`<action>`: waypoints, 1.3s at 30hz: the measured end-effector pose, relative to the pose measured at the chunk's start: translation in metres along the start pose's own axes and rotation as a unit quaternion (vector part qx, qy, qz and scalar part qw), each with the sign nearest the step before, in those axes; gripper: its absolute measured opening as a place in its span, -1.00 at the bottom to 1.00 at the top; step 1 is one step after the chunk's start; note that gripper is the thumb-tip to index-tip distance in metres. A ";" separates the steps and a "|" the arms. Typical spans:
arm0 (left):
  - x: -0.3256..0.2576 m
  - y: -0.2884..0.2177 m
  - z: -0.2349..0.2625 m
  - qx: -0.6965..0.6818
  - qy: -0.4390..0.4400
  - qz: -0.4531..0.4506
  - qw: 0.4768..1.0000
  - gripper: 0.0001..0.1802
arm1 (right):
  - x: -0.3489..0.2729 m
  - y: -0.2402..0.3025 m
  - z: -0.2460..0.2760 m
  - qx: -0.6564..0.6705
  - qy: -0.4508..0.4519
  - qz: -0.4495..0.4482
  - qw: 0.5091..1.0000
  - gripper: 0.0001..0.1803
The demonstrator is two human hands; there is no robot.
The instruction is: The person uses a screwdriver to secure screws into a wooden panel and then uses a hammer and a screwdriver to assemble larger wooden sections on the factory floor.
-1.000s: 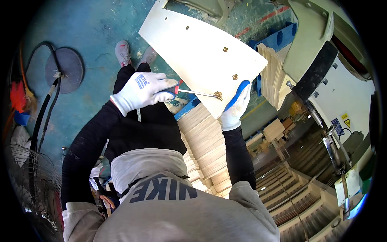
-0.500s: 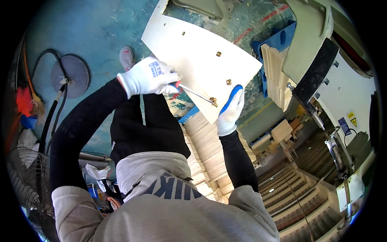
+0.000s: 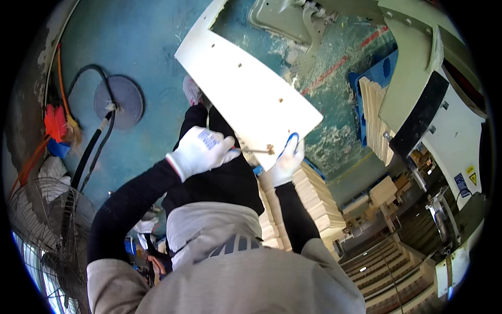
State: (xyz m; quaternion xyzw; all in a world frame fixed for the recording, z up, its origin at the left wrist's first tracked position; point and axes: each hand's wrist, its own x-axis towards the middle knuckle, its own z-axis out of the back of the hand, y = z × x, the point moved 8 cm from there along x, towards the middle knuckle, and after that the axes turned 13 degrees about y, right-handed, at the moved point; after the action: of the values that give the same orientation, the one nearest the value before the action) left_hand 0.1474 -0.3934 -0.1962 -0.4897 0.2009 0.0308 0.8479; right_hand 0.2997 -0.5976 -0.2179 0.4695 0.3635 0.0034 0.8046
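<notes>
A pale board point(image 3: 251, 86) with a cut-out at its far end lies in front of me. Several small brass-coloured T-nuts point(image 3: 281, 100) sit along it. In my gloved left hand point(image 3: 201, 150) is a screwdriver point(image 3: 255, 151); its handle is mostly hidden in the fist. The thin metal shaft reaches right, its tip at a brass T-nut point(image 3: 270, 149) near the board's near corner. My gloved right hand point(image 3: 286, 161) grips the board's near right edge, a blue-coated finger lying on top. What bears the board from below is hidden.
Stacked wooden boards point(image 3: 314, 201) stand beside my right forearm; more boards point(image 3: 375, 118) lie by a blue pallet. A green-and-white machine point(image 3: 452, 152) rises at the right. At left are a round base point(image 3: 119, 102) with hoses and a wire-caged fan point(image 3: 49, 225).
The board has tilted, its near end now lower in view. Both hands have come closer to my body, the left also rightward. The screwdriver shaft now lies flatter, still at the corner T-nut.
</notes>
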 end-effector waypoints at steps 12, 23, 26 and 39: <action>0.073 0.011 -0.030 -0.098 -0.028 -0.125 0.987 -0.56 | 0.028 0.087 0.028 -0.132 0.209 -0.007 0.969 -0.40; -0.005 -0.082 -0.050 -0.379 0.001 0.096 0.921 -0.63 | 0.028 0.087 0.019 -0.203 0.184 0.054 0.960 -0.32; -0.011 -0.165 -0.074 -0.792 0.027 0.111 0.600 -0.47 | 0.022 0.075 0.009 -0.188 0.204 0.062 0.959 -0.36; -0.035 -0.056 -0.060 -0.493 -0.136 0.153 0.846 -0.71 | 0.036 0.093 0.003 -0.127 0.227 0.093 0.961 -0.38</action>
State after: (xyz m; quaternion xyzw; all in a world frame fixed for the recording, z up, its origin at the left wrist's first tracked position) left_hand 0.1102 -0.4683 -0.1636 -0.7973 0.1145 0.3210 0.4982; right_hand 0.3588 -0.5352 -0.1670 0.3819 0.4878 0.2306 0.7504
